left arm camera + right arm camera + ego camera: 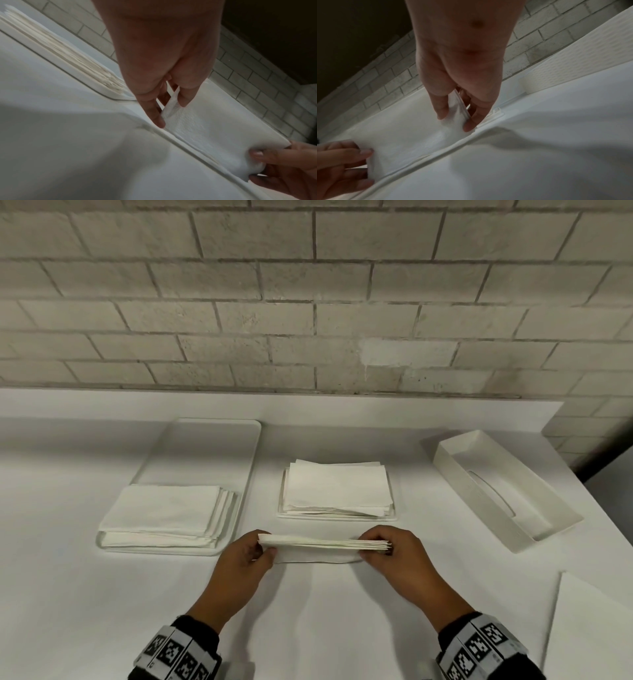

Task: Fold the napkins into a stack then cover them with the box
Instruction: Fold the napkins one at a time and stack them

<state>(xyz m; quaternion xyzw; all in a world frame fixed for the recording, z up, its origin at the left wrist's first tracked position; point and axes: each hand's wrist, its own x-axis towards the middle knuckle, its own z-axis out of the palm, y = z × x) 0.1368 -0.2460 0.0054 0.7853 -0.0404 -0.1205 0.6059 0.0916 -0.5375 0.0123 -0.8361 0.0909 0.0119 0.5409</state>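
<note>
A white napkin (322, 545) is held just above the table in front of me, its top half folded over a part that lies flat. My left hand (269, 547) pinches its left end between thumb and fingers, and my right hand (371, 551) pinches the layered right end. The wrist views show the same pinches: left hand (169, 108) on the napkin (214, 128), right hand (455, 120) on the napkin (412, 138). Behind it, a stack of folded napkins (337, 491) sits on a small base. The white box (496, 487) lies open side up at the right.
A long white tray (205, 446) at the left holds another pile of napkins (164, 515) at its near end. A loose white sheet (589, 628) lies at the table's lower right. A brick wall runs behind the table, whose right edge is near the box.
</note>
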